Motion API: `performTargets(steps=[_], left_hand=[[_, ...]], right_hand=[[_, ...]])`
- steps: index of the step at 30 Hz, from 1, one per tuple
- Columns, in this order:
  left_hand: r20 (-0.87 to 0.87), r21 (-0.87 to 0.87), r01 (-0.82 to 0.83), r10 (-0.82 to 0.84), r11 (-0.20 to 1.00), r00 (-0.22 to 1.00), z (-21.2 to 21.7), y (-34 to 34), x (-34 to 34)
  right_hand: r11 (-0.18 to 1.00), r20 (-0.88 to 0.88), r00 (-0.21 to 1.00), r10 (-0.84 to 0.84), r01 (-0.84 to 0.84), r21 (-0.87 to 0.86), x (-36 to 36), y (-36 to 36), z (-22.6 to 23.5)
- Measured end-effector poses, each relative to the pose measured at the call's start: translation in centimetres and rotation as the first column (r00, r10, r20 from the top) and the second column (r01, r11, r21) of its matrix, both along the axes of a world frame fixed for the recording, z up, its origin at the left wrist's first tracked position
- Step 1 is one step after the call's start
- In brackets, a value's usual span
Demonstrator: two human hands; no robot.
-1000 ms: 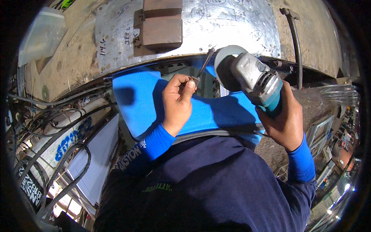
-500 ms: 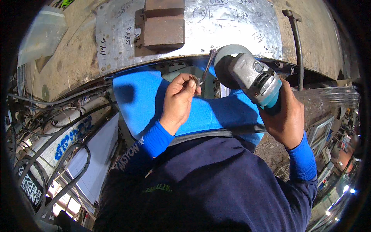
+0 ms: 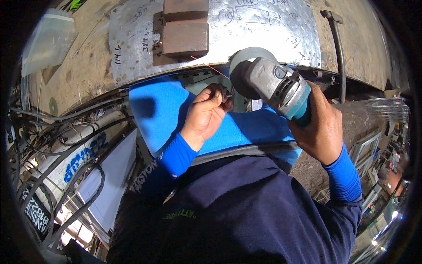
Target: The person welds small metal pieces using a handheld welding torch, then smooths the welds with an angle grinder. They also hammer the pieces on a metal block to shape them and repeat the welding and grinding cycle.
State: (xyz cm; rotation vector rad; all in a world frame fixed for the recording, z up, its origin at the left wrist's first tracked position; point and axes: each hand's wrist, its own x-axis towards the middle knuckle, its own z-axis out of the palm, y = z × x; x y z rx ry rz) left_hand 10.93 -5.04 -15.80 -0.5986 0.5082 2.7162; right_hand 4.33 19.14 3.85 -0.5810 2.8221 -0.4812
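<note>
In my right hand (image 3: 323,127) is an angle grinder (image 3: 278,83) with a teal body and a grey metal head, gripped from the right. Its round disc (image 3: 239,72) points left, beside the near edge of the bench. My left hand (image 3: 203,112) is closed in a pinch on a thin metal rod (image 3: 231,91), whose far part is hidden behind the disc. An orange spark streak (image 3: 211,68) runs up and left from the disc. Whether the disc touches the rod is hard to see.
A metal sheet (image 3: 132,48) with handwritten marks covers part of the bench, with a brown steel block (image 3: 185,38) on it. A hammer (image 3: 336,53) lies at the right. Cables (image 3: 83,171) loop at the left; a translucent container (image 3: 48,42) stands at the back left.
The grinder in my right hand has moved left, so its disc now covers most of the rod. An orange spark streak has appeared. My left hand has barely moved.
</note>
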Motion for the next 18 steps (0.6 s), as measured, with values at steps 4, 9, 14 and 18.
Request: performTargets(steps=[4, 9, 14, 18], left_hand=[[0.028, 0.091, 0.008, -0.011, 0.996, 1.000, -0.3, -0.1, 0.2], [0.060, 0.125, 0.032, -0.040, 0.992, 0.997, 0.0, -0.2, 0.1], [0.097, 0.060, 0.018, -0.023, 0.998, 0.995, 0.3, 0.0, -0.2], [-0.010, -0.031, -0.011, 0.011, 0.999, 1.000, 0.2, 0.2, -0.6]], right_hand=[[0.998, 0.010, 1.000, 0.025, -0.025, 0.065, 0.3, 0.2, 0.3], [0.991, 0.080, 0.997, 0.004, -0.015, 0.130, 1.2, 0.8, 1.4], [0.999, 0.022, 1.000, 0.000, -0.001, 0.042, 1.3, 0.7, 0.7], [1.000, 0.017, 1.000, 0.018, -0.018, 0.005, 0.3, 0.2, 0.6]])
